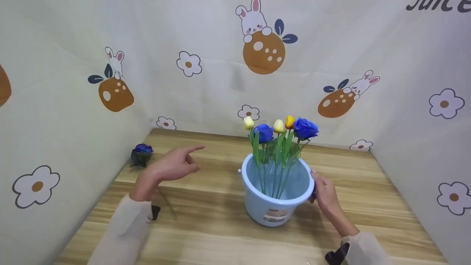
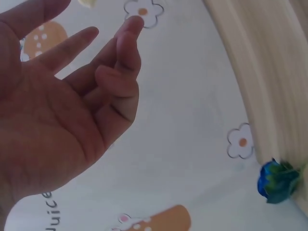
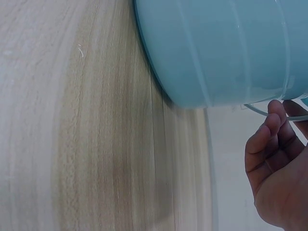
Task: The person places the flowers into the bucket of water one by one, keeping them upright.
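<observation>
A light blue bucket (image 1: 257, 206) stands on the wooden table. Inside it are several artificial flowers: two blue roses (image 1: 306, 128), two pale yellow tulips (image 1: 278, 126) and one orange-yellow tulip (image 1: 289, 122). At the bucket's right side my right hand (image 1: 325, 191) grips it near the rim; in the right wrist view the curled fingers (image 3: 260, 144) touch its wall by the thin handle. My left hand (image 1: 174, 164) hovers left of the bucket, index finger extended, others loosely bent, holding nothing. Another blue rose (image 1: 141, 154) lies on the table beyond the left wrist, its stem partly hidden by the forearm.
Cream fabric walls (image 1: 206, 99) printed with rabbits, oranges and flowers enclose the table (image 1: 206, 235) at the back and both sides. The bucket's front carries a small label (image 1: 275, 215).
</observation>
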A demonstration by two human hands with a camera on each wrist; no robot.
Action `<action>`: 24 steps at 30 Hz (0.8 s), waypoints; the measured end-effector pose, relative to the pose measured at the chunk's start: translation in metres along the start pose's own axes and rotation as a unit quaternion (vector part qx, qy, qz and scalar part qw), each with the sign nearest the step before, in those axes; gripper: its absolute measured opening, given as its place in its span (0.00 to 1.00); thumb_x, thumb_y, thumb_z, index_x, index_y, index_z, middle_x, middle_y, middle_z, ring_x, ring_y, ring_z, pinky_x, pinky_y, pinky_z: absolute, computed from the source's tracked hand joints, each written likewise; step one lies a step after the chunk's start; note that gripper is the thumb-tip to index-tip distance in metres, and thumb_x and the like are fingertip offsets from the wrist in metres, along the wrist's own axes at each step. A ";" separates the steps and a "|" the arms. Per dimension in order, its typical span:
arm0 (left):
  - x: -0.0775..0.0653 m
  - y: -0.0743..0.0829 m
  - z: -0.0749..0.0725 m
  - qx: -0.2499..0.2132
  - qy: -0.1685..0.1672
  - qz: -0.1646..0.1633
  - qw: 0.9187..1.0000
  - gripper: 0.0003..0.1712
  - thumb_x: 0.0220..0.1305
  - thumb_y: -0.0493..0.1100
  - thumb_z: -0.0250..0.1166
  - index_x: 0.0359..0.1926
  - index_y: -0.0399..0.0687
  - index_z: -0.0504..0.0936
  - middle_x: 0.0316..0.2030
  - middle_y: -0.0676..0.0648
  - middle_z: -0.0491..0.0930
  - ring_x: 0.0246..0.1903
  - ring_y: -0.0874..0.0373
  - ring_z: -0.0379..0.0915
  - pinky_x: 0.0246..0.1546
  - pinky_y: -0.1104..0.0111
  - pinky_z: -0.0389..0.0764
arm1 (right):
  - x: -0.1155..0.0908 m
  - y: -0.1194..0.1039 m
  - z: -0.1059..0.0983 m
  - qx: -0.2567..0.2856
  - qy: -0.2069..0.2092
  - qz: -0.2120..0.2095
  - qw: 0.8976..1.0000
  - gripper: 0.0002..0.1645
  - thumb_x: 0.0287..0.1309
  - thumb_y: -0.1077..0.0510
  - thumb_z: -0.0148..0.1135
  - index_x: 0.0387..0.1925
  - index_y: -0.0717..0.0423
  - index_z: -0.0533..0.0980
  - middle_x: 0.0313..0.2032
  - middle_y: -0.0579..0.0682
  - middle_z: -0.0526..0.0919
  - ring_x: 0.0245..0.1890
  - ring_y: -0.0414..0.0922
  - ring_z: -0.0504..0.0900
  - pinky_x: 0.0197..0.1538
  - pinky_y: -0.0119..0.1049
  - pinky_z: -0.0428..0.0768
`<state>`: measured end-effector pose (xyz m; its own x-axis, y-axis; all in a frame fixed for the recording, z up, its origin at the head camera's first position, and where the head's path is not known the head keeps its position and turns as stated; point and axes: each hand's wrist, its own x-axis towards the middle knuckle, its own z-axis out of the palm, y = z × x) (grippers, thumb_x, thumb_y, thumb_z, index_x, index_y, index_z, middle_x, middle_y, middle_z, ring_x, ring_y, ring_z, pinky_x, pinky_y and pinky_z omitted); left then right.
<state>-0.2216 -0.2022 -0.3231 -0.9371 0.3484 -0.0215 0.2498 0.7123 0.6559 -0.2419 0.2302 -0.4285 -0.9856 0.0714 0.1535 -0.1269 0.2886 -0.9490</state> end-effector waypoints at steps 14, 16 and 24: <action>-0.021 -0.045 -0.005 -0.092 -0.027 -0.066 0.993 0.45 0.57 0.39 0.67 0.72 0.56 0.56 0.52 0.35 0.71 0.29 0.55 0.73 0.27 0.65 0.77 | -0.010 -0.020 0.001 -0.002 -0.007 -0.001 1.000 0.34 0.72 0.48 0.42 0.23 0.74 0.74 0.12 0.50 0.74 0.12 0.48 0.72 0.18 0.39 0.75; -0.023 -0.050 -0.006 -0.088 -0.025 -0.072 0.993 0.46 0.55 0.38 0.68 0.72 0.56 0.56 0.56 0.34 0.69 0.30 0.53 0.74 0.27 0.64 0.77 | -0.010 -0.020 0.001 -0.001 -0.008 -0.008 1.000 0.34 0.72 0.49 0.42 0.23 0.75 0.73 0.12 0.50 0.74 0.12 0.48 0.73 0.18 0.40 0.75; -0.030 -0.066 -0.008 0.002 0.006 -0.083 0.997 0.47 0.50 0.29 0.65 0.71 0.50 0.58 0.53 0.31 0.72 0.37 0.50 0.76 0.29 0.66 0.76 | -0.010 -0.021 0.002 -0.001 -0.005 -0.017 1.000 0.32 0.72 0.52 0.42 0.22 0.75 0.72 0.10 0.48 0.73 0.10 0.47 0.72 0.17 0.41 0.75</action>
<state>-0.2119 -0.2649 -0.3599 -0.9684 0.2187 -0.1199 0.0925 0.7612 0.6418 -0.2295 0.2211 -0.4104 -0.9816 0.0521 0.1836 -0.1608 0.2925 -0.9427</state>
